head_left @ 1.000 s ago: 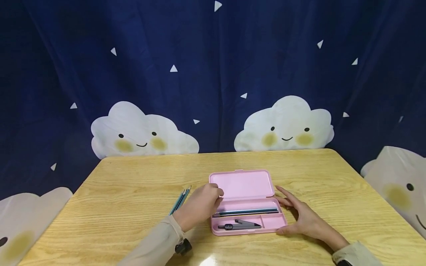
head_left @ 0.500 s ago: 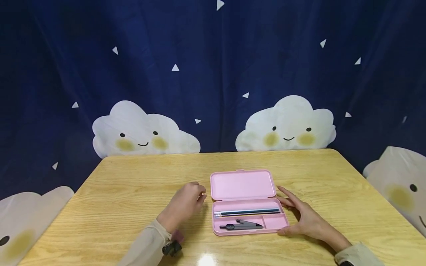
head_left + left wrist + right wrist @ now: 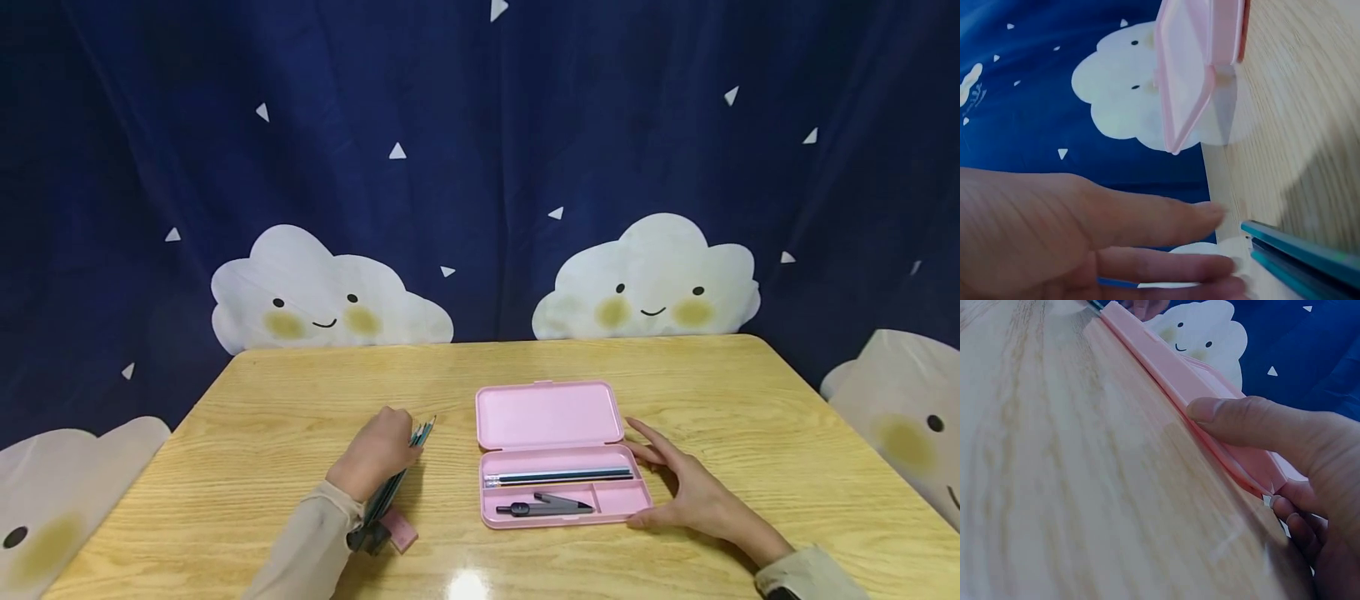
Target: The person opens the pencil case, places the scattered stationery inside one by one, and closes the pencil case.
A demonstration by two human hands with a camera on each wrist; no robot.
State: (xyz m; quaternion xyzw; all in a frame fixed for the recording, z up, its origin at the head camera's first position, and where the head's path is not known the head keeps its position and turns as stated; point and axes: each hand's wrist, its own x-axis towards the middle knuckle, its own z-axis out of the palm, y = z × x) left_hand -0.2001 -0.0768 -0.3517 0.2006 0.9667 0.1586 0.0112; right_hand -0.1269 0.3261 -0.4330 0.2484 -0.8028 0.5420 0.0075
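Observation:
A pink pencil case (image 3: pixel 622 498) lies with its lid folded back on the wooden table. Pencils (image 3: pixel 566 478) fill part of its long rear compartment, and a grey drawing compass (image 3: pixel 551 510) is in the front one. My right hand (image 3: pixel 697 500) holds the case's right end, thumb on the front wall and fingers round the side. To the left, my left hand (image 3: pixel 377 450) is over a bunch of dark green pencils (image 3: pixel 386 492). In the left wrist view its thumb and fingers are apart, fingertips just short of the pencils (image 3: pixel 1297 250).
A pink eraser (image 3: pixel 400 531) lies beside the loose pencils, near my left wrist. The small front right compartment of the case holds nothing. Behind the table (image 3: pixel 337 375) hangs a dark blue curtain (image 3: pixel 480 167) with clouds.
My left hand has moved away from the case, leftward to the loose pencils, and the eraser has come into view. The right hand stays at the case.

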